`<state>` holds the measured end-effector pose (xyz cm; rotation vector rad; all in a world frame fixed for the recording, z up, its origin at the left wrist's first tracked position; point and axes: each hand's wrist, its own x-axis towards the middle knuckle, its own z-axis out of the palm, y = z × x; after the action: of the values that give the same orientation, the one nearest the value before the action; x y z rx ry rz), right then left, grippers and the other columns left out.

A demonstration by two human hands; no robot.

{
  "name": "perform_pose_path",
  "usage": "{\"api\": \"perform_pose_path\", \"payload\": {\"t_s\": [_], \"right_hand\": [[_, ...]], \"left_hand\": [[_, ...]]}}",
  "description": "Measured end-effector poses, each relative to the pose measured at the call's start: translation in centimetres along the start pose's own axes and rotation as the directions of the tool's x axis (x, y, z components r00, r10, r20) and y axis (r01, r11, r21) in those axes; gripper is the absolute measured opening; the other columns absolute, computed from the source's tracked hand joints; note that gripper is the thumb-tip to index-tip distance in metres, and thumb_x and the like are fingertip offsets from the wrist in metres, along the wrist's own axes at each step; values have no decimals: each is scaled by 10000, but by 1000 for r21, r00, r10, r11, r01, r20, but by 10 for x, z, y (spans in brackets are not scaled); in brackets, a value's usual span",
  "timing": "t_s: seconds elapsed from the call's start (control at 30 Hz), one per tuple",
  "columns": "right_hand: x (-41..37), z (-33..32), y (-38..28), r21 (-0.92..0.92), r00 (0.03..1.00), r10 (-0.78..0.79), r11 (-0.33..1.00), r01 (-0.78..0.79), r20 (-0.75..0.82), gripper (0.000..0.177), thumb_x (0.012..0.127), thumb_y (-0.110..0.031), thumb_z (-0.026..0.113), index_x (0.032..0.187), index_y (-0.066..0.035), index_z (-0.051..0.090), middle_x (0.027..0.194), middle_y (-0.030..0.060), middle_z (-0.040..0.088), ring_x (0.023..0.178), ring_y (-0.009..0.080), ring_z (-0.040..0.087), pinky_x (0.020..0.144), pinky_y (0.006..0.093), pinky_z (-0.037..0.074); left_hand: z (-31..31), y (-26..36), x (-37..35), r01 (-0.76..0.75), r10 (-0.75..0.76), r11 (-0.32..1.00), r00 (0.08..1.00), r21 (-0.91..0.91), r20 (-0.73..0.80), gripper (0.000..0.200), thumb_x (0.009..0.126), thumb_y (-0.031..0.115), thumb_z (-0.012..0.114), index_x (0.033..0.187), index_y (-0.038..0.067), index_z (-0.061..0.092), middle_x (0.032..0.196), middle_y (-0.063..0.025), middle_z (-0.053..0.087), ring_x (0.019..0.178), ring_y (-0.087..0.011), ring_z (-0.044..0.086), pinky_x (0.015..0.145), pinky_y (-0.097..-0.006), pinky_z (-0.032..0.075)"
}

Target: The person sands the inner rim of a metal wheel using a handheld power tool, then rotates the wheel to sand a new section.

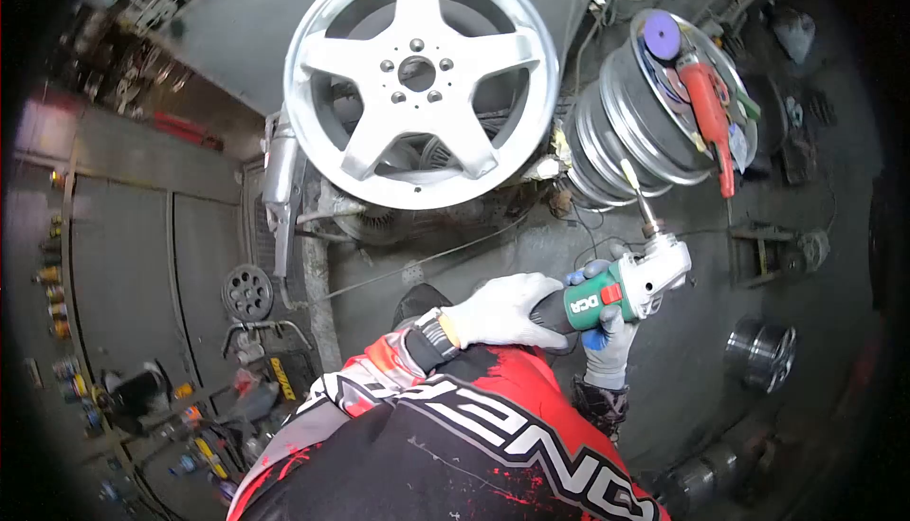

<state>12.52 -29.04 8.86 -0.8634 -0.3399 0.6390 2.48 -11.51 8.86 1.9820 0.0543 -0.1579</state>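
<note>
I hold a green angle grinder (592, 303) with a red switch and silver head close to my chest. From its head a thin spindle with a pale pointed tip (630, 176) sticks up toward the stacked rims. My left hand (502, 312), in a white glove, is closed around the black rear end of the body. Around the green middle wrap the fingers of my right hand (611, 346), in a grey-white glove with blue patches. Beyond my hands stands a silver five-spoke wheel rim (427, 94), upright and facing me, with no tyre.
At the right, stacked rims (611, 132) carry a red power tool (706, 109) with a purple disc (662, 36). Another rim (761, 352) lies on the floor. A cable (417, 265) crosses below the big rim. Cluttered shelving (142, 417) stands at the left.
</note>
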Motion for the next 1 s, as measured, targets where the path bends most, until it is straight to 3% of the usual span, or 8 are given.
{"api": "perform_pose_path", "payload": {"t_s": [0.13, 0.3, 0.4, 0.6, 0.7, 0.8, 0.83, 1.0], "right_hand": [[-4, -10, -7, -214, 979, -82, 976, 40, -188, 767, 786, 55, 598, 1515, 3, 366, 1170, 145, 603, 1090, 299, 632, 1008, 466, 520], [-8, -32, -28, -409, 935, -183, 911, 45, -305, 749, 828, -6, 689, 1514, 7, 388, 1172, 143, 613, 1047, 272, 640, 983, 455, 528], [-12, -45, -32, -453, 894, -245, 890, 55, -374, 620, 888, 17, 655, 1473, 10, 450, 1189, 142, 617, 1051, 270, 642, 969, 442, 536], [-16, -36, -27, -546, 824, -276, 836, -48, -494, 523, 973, -73, 701, 1457, -7, 514, 1184, 136, 665, 992, 233, 666, 874, 378, 571], [-11, -13, -14, -583, 783, -305, 807, -90, -543, 525, 969, -64, 696, 1458, -3, 515, 1186, 128, 658, 994, 221, 660, 877, 366, 561], [1, 21, 1, -580, 740, -337, 810, -87, -582, 506, 974, -70, 691, 1445, -6, 519, 1180, 123, 651, 998, 215, 655, 884, 361, 553], [5, 30, 6, -561, 720, -335, 823, -91, -608, 500, 977, -73, 687, 1442, -10, 517, 1172, 123, 652, 996, 216, 654, 885, 361, 555], [20, 83, 14, -541, 635, -346, 829, -137, -691, 520, 976, -102, 694, 1446, -18, 489, 1166, 135, 657, 993, 236, 670, 881, 393, 578]], "left_hand": [[-21, -45, -26, 215, -192, 970, 964, 114, -187, 579, 867, 489, 756, 1217, 33, 689, 1065, -169, 712, 1003, -310, 701, 894, -392, 555], [-86, -75, -76, 438, -408, 886, 585, -150, -701, 249, 936, 248, 714, 1065, 36, 722, 924, -102, 726, 878, -184, 702, 810, -347, 554], [-120, -100, -101, 420, -311, 894, 335, -154, -889, 224, 959, 220, 694, 1091, 42, 719, 974, -107, 733, 898, -184, 685, 844, -343, 534], [-199, -142, -116, 494, -104, 869, 154, -14, -983, 332, 951, 259, 726, 1178, 23, 668, 1046, -146, 713, 887, -241, 689, 840, -384, 554], [-254, -157, -109, 433, -168, 898, 173, -78, -970, 410, 946, 277, 736, 1239, 8, 640, 1134, -190, 681, 993, -250, 684, 890, -383, 549], [-305, -182, -94, 326, -8, 944, 197, 57, -980, 493, 979, 339, 706, 1300, -21, 604, 1229, -246, 647, 1057, -305, 678, 934, -408, 540], [-319, -183, -86, 396, -53, 918, 151, 11, -987, 444, 1024, 327, 657, 1292, -26, 633, 1222, -168, 679, 1082, -209, 635, 957, -340, 512], [-396, -180, -54, 250, 27, 960, 375, 129, -927, 601, 944, 439, 736, 1308, -25, 624, 1235, -192, 665, 1090, -244, 658, 971, -365, 520]]}}
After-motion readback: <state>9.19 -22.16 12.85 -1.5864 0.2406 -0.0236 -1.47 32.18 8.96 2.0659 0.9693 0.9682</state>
